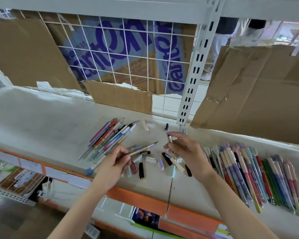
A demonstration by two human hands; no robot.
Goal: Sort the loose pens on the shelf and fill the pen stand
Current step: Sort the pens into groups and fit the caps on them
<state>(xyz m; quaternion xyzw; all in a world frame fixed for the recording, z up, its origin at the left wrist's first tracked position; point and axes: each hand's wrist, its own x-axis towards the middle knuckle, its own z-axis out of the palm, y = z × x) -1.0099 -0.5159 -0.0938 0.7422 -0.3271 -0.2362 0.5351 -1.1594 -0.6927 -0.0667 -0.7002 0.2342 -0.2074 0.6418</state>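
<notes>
I see my left hand (116, 161) curled round a slim silver uncapped pen (143, 147), its tip pointing up and right over the white shelf (41, 118). My right hand (185, 152) pinches a small metallic pen cap (169, 139) between thumb and fingertips, held upright just right of the pen's tip and apart from it. Below and between the two hands lies a scatter of loose caps in black, dark red, lilac and pale blue (150, 163), flat on the shelf. To the left, a fanned heap of mixed coloured pens (109, 138) rests on the shelf, near my left hand. To the right, a wide row of capped pens in lilac, red, green and cream (254, 173) lies side by side. Torn brown cardboard (121, 95) leans against the white wire grid (145, 49) behind. I cannot see a pen stand.
</notes>
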